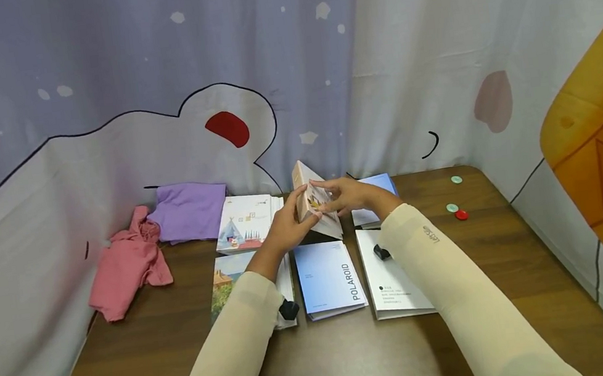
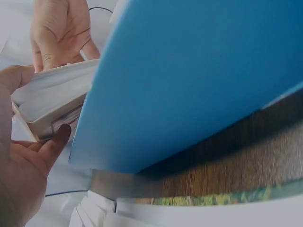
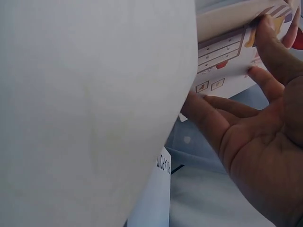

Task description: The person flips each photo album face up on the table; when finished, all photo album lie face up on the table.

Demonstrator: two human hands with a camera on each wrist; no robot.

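Note:
A small, thick photo album (image 1: 305, 178) with a pale illustrated cover is held tilted above the table, beyond the blue POLAROID album (image 1: 331, 277). My left hand (image 1: 290, 223) grips it by the near left side, thumb and fingers on opposite faces. On its right side my right hand (image 1: 352, 196) holds it between thumb and spread fingers. The left wrist view shows the album's page edges (image 2: 61, 92) between both hands. Drawers and small frames are printed on the cover (image 3: 222, 59) in the right wrist view. A big blue surface (image 2: 189, 80) hides much of the left wrist view.
Around the hands lie a white tent-pictured album (image 1: 243, 216), a landscape album (image 1: 225, 277), a white album (image 1: 393, 283) and another blue one (image 1: 376, 185). Purple cloth (image 1: 189, 210) and pink cloth (image 1: 128, 263) lie left. Green discs (image 1: 452, 208) and a red disc (image 1: 461, 215) are right.

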